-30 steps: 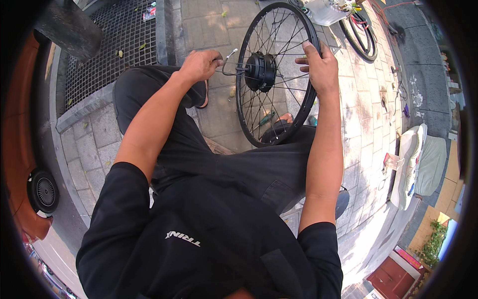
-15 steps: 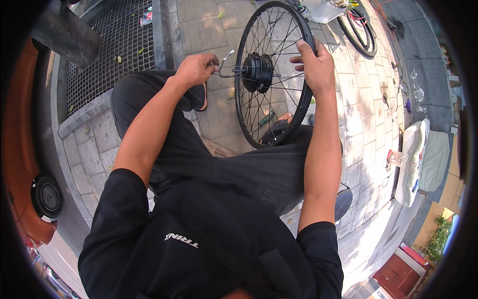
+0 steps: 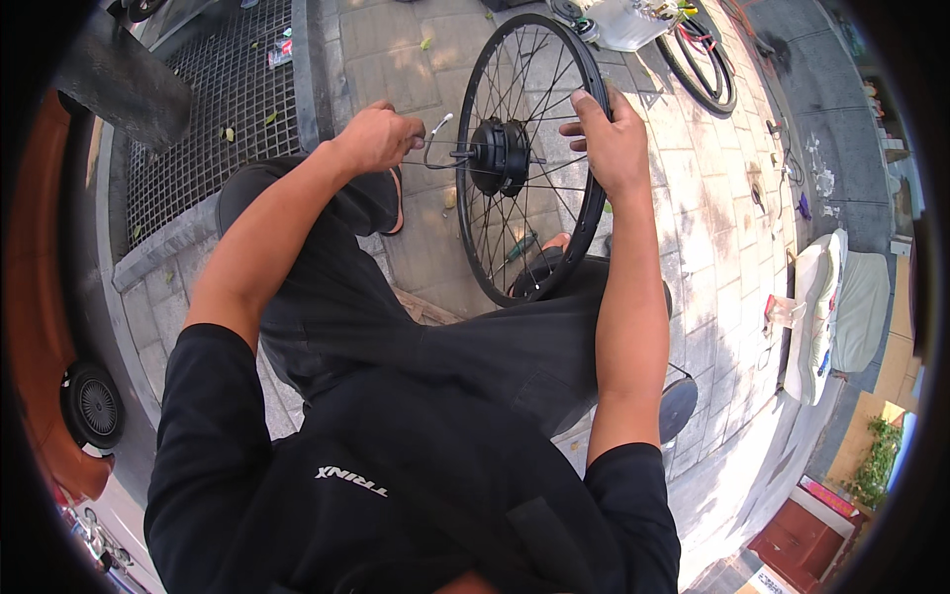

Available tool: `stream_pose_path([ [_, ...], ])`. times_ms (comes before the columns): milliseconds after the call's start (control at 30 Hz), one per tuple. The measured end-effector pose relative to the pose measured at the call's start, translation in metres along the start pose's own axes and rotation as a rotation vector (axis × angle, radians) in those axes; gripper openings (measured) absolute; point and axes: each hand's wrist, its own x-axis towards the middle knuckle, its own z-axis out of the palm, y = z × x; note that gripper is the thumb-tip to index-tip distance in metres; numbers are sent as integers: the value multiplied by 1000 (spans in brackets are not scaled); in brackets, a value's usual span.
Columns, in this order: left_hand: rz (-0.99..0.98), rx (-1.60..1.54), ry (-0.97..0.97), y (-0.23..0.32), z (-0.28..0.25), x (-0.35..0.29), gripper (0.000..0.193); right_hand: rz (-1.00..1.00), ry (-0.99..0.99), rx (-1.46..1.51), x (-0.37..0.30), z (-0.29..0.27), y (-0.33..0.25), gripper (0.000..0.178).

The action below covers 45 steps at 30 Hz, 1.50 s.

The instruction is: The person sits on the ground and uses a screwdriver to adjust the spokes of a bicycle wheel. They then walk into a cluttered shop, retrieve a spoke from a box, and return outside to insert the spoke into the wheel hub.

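A black bicycle wheel (image 3: 594,203) without a tyre stands upright before me, its lower rim by my right foot. Thin dark spokes run to its black hub motor (image 3: 500,156). A short cable with a white connector (image 3: 442,123) curls from the axle. My left hand (image 3: 376,139) is closed left of the hub, pinching what looks like a thin dark spoke beside the cable. Wrapped over the rim's right side is my right hand (image 3: 616,148), with thumb and fingers on either side. Through the spokes shows a green-handled tool (image 3: 522,246) on the paving.
A metal grate (image 3: 223,129) and a dark post (image 3: 129,89) lie to the left, with an orange car (image 3: 45,327) beyond. At the far right back are a whitish container (image 3: 628,25) and another wheel (image 3: 705,84). Pale cushions (image 3: 816,317) rest at right.
The wheel and both hands have shifted slightly left in the picture. My left hand has drawn further from the hub, and its fingers have turned. My right hand stays on the rim.
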Motion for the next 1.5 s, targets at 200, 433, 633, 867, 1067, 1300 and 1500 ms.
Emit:
stream_pose_path([
  [200, -19, -12, -16, 4, -1, 0, 7, 1, 13, -6, 2, -1, 5, 51],
  [433, 40, 25, 15, -2, 5, 3, 6, -8, 29, -20, 2, -1, 5, 52],
  [633, 77, 81, 68, 0, 9, 0, 10, -14, 18, -15, 2, -1, 6, 41],
  [867, 94, 205, 103, -1, 16, -2, 14, -5, 11, 1, 2, -1, 7, 49],
  [1067, 109, 227, 140, 2, 20, -4, 11, -11, 2, 11, 2, -1, 8, 49],
  [1300, 117, 225, 207, -1, 21, 0, 6, -6, 9, 19, 0, 1, 5, 49],
  [1500, 38, 16, 80, 14, 20, 3, 9, 3, 2, 15, 1, 0, 5, 49],
])
